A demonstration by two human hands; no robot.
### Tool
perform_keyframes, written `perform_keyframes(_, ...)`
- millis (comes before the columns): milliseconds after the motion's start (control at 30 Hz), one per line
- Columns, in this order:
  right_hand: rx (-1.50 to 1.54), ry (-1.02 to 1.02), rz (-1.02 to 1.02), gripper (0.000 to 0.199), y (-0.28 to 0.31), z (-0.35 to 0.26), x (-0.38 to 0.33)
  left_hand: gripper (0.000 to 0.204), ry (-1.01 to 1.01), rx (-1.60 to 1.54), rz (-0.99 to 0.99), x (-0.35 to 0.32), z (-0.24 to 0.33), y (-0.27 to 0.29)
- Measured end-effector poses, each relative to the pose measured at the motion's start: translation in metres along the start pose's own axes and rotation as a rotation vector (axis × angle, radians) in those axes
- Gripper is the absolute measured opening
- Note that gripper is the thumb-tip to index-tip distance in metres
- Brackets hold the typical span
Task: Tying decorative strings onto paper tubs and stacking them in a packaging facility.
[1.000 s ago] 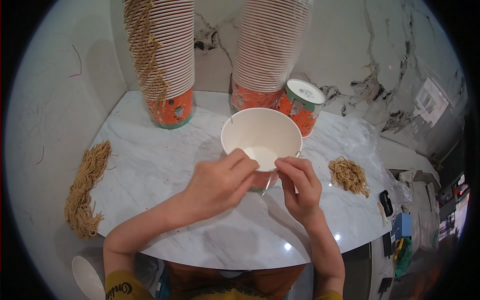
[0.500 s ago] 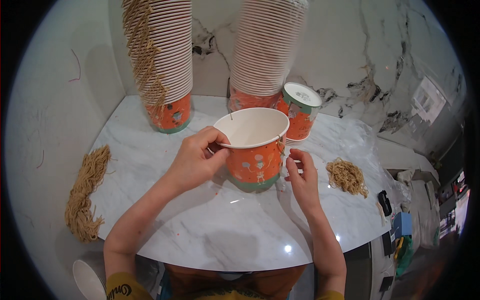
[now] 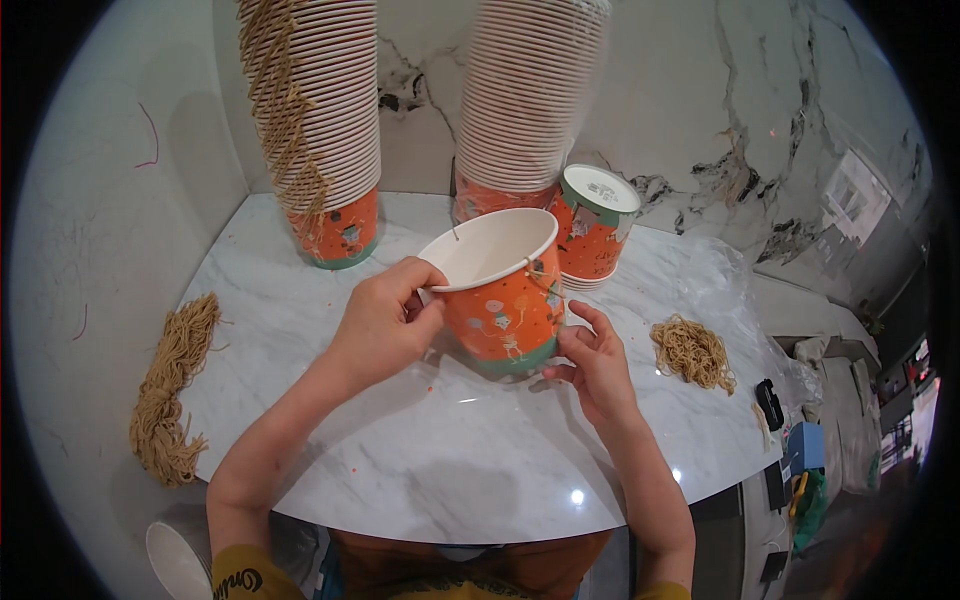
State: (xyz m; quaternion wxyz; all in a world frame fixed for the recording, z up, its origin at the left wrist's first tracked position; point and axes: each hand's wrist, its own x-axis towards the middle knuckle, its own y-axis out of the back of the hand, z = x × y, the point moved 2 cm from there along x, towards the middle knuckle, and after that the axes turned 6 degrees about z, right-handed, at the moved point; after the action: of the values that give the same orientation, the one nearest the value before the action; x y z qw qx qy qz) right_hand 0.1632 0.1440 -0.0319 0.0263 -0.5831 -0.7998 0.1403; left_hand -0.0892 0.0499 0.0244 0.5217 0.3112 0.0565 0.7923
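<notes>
An orange and green paper bucket (image 3: 507,310) with a white rim is tilted above the table, its open mouth up. My left hand (image 3: 385,315) pinches its rim at the near left, thumb outside. My right hand (image 3: 598,362) is at the bucket's lower right side, fingers curled against it; some fingertips are hidden. A thin tan cord (image 3: 541,275) is fixed near the rim at the right and runs down the outside. Another bit of cord (image 3: 456,232) shows at the far left of the rim.
Behind stand a tall bucket stack (image 3: 330,130) with cords hanging from it, another in plastic wrap (image 3: 530,100), and a short upside-down stack (image 3: 592,235). Tan cord bundles lie left (image 3: 172,390) and right (image 3: 693,354). The marble table (image 3: 440,450) meets the wall behind.
The bucket has tilted and turned, shifting slightly left, so its right-hand cord fixing faces more toward me. My right hand has come in against the bucket's lower side. My left hand keeps its rim grip.
</notes>
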Motion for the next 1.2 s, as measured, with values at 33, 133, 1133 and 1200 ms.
perform_keyframes(33, 0.000, 0.000, 0.001, 0.056, -0.001, 0.000, -0.002, 0.014, 0.000, 0.000, -0.001, -0.002, 0.005, -0.002)
perform_keyframes(133, -0.017, 0.062, 0.006, 0.059, -0.009, 0.001, -0.008, 0.015, -0.150, 0.097, 0.041, -0.008, 0.017, -0.006)
perform_keyframes(1133, -0.082, 0.312, 0.084, 0.036, -0.007, -0.005, -0.003, 0.014, 0.096, -0.033, -0.098, -0.007, 0.004, -0.010)
perform_keyframes(1200, -0.024, 0.285, 0.110, 0.034, -0.002, -0.005, 0.001, 0.009, 0.074, -0.049, -0.102, -0.007, 0.005, -0.010)
